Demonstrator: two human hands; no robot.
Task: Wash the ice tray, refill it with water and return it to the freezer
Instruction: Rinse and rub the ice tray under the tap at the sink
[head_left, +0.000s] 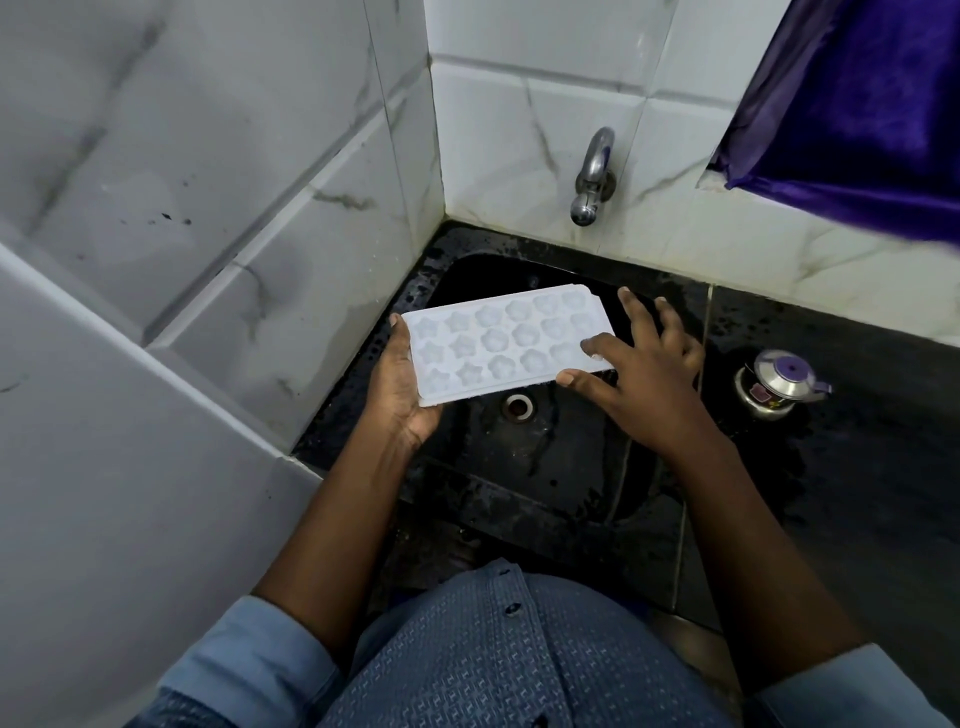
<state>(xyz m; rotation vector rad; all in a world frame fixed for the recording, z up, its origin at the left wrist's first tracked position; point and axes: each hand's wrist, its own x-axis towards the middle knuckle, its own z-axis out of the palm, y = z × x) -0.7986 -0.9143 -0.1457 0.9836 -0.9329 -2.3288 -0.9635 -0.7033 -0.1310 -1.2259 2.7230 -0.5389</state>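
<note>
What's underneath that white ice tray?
A black sink basin; its round metal drain shows just past the white plastic ice tray. The left hand holds it; fingers underneath are covered.

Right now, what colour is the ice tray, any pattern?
White, with rows of star- and flower-shaped cavities. The ice tray shows best in the head view.

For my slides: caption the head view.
White ice tray held over the black sink by the left hand; right hand touches its edge.
</note>
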